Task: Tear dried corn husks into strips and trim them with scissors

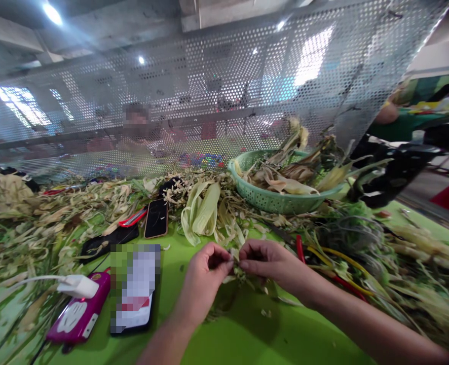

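Note:
My left hand [206, 271] and my right hand [268, 259] meet over the green table [247, 339], fingertips pinched together on a small bundle of dried corn husk strips [236, 261]. Both hands are closed on it. Loose husk bits [264, 313] lie just below the hands. A larger pale green husk [203, 208] lies a little beyond them.
A green plastic basket [270, 200] of husks stands at the back right. Phones [156, 218], a blurred phone [133, 289] and a pink power strip [78, 317] with a white plug lie left. Red scissors [299, 248] and husk piles [38, 213] surround. A perforated metal screen [209, 91] stands behind, with a person beyond it.

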The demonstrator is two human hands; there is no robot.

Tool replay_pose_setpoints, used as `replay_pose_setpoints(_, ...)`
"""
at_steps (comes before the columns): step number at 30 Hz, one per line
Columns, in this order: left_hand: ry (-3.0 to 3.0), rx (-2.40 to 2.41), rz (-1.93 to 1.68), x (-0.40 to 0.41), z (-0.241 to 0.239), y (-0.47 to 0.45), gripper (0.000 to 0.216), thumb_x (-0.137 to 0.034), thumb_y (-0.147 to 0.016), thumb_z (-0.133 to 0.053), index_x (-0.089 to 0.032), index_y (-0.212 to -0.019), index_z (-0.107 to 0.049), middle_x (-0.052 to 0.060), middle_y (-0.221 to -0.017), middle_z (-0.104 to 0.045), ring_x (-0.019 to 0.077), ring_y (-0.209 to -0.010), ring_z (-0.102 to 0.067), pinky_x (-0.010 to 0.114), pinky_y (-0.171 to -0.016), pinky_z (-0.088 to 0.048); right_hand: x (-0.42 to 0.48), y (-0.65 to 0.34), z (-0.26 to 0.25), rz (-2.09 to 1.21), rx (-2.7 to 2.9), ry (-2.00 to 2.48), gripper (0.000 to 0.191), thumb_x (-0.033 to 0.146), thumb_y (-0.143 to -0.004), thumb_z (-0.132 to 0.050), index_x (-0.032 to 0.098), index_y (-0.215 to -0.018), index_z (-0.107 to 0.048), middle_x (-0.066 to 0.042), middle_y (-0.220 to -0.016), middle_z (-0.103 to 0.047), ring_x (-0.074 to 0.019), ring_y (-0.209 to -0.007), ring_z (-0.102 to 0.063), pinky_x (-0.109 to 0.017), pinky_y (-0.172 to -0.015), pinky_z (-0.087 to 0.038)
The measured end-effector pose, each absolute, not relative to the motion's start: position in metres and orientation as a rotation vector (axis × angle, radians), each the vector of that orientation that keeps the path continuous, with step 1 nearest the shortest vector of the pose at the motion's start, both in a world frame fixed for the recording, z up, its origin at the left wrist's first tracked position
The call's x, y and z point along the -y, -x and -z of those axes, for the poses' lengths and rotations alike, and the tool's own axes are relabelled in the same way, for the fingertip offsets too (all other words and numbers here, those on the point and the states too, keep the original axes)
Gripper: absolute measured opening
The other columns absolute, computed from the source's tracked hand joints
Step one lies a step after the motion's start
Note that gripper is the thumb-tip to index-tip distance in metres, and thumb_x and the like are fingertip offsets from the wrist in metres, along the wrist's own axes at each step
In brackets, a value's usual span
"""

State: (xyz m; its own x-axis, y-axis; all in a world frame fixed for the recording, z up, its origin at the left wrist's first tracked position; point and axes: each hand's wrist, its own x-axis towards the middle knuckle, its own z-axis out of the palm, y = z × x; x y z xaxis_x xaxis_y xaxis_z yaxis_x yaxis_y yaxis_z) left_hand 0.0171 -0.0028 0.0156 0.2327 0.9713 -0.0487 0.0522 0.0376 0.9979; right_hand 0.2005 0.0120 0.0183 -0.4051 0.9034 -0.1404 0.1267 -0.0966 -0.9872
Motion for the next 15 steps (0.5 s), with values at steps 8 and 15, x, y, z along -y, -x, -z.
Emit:
replay_pose_setpoints(8,-1.234,-1.045,-1.038,0.0059,-0.0235,-0.0161,0.024,-0.039,-0.076,-0.066,-0.017,-0.084,-0.06,0.001,-0.08,-0.061,0.013,-0.075,-0.053,0.023,-0.071,-0.041,-0.0125,-0.1994,-0.0217,-1.523,1.543,1.189,0.034,0.046,-0.069,-0.072,0.014,-0.068,-0.059,0.004,-0.056,-0.049,-0.0075,-0.049,-0.042,-0.021,-0.048,-0.034)
replay_pose_setpoints(15,-1.123,-0.905,-1.12,0.0066,-0.0232,-0.0187,0.017,-0.034,-0.081,-0.062,-0.017,-0.082,-0.057,0.003,-0.089,-0.065,0.014,-0.085,-0.055,0.026,-0.081,-0.041,-0.0111,-0.1999,-0.0195,-1.495,1.584,1.185,0.027,0.041,-0.075,-0.066,0.016,-0.071,-0.056,0.003,-0.062,-0.051,-0.0096,-0.054,-0.047,-0.022,-0.051,-0.037)
